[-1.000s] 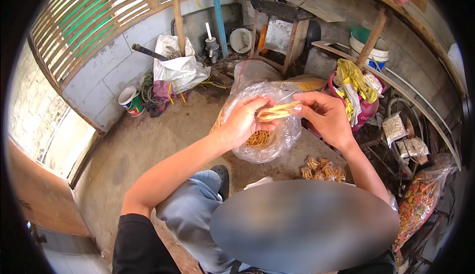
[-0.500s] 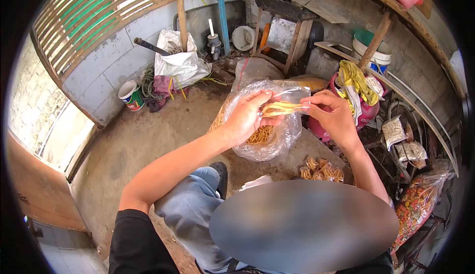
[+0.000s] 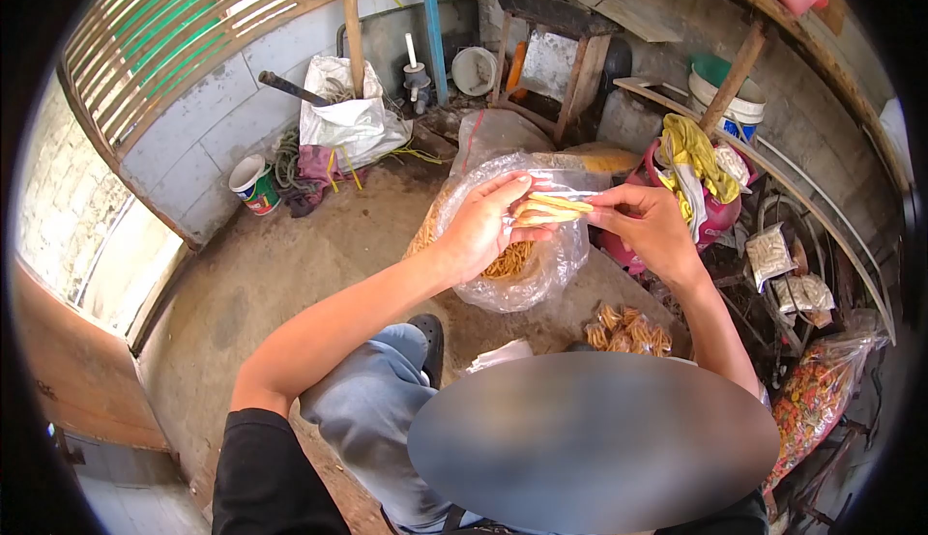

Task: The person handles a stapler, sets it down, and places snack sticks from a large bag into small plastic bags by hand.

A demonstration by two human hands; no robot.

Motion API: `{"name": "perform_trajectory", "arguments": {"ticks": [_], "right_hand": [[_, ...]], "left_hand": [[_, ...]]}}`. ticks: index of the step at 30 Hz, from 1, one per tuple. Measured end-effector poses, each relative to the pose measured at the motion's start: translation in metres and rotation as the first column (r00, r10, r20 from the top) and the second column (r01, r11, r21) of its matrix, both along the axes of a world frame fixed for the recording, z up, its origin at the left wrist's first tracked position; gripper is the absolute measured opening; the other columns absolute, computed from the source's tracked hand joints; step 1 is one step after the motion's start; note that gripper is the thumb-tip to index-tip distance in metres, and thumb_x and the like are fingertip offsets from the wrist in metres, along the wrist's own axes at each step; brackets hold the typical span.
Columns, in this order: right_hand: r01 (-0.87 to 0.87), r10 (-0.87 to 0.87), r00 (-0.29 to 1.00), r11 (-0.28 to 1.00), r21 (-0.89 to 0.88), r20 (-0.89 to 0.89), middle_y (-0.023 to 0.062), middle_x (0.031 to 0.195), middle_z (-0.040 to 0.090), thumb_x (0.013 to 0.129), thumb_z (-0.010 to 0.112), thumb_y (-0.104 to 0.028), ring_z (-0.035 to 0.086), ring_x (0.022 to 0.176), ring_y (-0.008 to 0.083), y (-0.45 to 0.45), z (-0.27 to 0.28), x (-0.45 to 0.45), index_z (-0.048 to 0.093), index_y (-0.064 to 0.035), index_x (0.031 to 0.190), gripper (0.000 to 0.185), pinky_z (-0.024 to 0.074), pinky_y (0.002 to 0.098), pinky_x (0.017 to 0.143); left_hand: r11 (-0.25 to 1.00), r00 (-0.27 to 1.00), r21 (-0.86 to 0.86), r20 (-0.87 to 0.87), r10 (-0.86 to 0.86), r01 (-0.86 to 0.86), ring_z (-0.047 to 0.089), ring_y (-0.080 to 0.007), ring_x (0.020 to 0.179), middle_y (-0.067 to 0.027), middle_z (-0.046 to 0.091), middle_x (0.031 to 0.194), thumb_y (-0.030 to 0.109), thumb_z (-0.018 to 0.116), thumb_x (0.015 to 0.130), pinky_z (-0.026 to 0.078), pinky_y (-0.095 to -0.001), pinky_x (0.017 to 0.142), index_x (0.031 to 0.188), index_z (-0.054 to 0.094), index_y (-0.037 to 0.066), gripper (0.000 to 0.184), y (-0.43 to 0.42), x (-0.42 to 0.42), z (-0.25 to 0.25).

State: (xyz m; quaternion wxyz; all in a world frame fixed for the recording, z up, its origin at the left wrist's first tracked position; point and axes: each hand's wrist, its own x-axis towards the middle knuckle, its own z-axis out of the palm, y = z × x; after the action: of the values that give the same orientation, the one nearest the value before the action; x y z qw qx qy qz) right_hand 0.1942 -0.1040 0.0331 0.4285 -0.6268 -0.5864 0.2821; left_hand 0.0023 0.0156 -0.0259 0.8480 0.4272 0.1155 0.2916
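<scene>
A small clear plastic bag of yellow-brown snack sticks is held up between both hands. My left hand is closed around its filled end, with the thumb above and the fingers beneath. At the other end, my right hand pinches the gathered plastic between thumb and fingertips. Under the hands stands a large clear plastic bag, its mouth wide, holding many loose snack sticks. Several packed bags of sticks lie on the floor below my right forearm.
A pink tub draped with a yellow cloth stands beyond my right hand. A bag of colourful snacks leans at the right. Along the back wall are a white sack, a paint bucket and a wooden stand.
The small bag's loose plastic, which stuck up beside my right fingers, now lies lower and narrower. My right fingers have closed in on the bag's end. The left hand keeps its hold.
</scene>
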Motion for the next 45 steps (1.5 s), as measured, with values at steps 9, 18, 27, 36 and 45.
{"name": "perform_trajectory", "arguments": {"ticks": [9,18,27,36,45], "right_hand": [[-0.018,0.028,0.996,0.993,0.114,-0.085,-0.0012,0.081,0.065,0.086,0.066,-0.014,0.053,0.075,0.0042,0.012,-0.023,-0.002,0.067,0.0020,0.098,0.019,0.0439,0.0218,0.069],[-0.062,0.073,0.985,0.996,0.071,-0.157,-0.0028,0.084,0.064,0.091,0.062,-0.026,0.046,0.062,0.0011,0.011,-0.016,-0.004,0.070,-0.0074,0.106,0.026,0.0370,0.0188,0.050],[-0.044,0.062,0.967,0.996,0.079,-0.247,-0.0006,0.090,0.066,0.085,0.070,-0.019,0.051,0.066,0.0026,0.016,-0.024,-0.002,0.071,-0.0050,0.100,0.021,0.0420,0.0191,0.057],[0.122,-0.071,0.940,0.984,0.133,-0.332,0.0002,0.081,0.067,0.083,0.071,-0.016,0.055,0.073,0.0034,0.018,-0.026,-0.009,0.070,-0.0012,0.096,0.019,0.0452,0.0196,0.064],[0.068,-0.009,0.964,0.975,0.212,-0.267,-0.0031,0.090,0.062,0.087,0.068,-0.020,0.051,0.069,0.0017,0.023,-0.037,-0.008,0.071,-0.0069,0.101,0.020,0.0408,0.0180,0.053]], "left_hand": [[0.981,0.994,0.192,-0.102,0.035,-0.014,0.066,-0.0202,0.090,-0.0131,0.064,0.108,0.028,0.050,0.097,0.056,-0.0317,0.078,0.117,0.055,0.003,0.032,-0.010,0.006,0.003],[0.977,0.992,0.197,-0.080,0.101,-0.084,0.061,-0.0160,0.100,-0.0086,0.061,0.110,0.027,0.051,0.097,0.054,-0.0306,0.083,0.116,0.052,0.005,0.029,-0.010,0.005,0.008],[0.953,0.993,0.301,-0.100,0.059,-0.026,0.060,-0.0148,0.101,-0.0081,0.059,0.112,0.014,0.057,0.094,0.053,-0.0298,0.086,0.118,0.051,0.003,0.027,-0.013,0.006,0.007],[0.960,0.999,0.276,0.017,0.049,-0.052,0.062,-0.0187,0.101,-0.0110,0.060,0.113,-0.004,0.066,0.081,0.054,-0.0303,0.086,0.125,0.044,0.004,0.050,-0.009,0.003,0.008],[0.982,0.999,0.186,-0.047,-0.022,0.030,0.060,-0.0262,0.109,-0.0131,0.057,0.122,-0.007,0.062,0.083,0.056,-0.0345,0.086,0.127,0.046,0.009,0.050,-0.010,0.000,0.013]]}}
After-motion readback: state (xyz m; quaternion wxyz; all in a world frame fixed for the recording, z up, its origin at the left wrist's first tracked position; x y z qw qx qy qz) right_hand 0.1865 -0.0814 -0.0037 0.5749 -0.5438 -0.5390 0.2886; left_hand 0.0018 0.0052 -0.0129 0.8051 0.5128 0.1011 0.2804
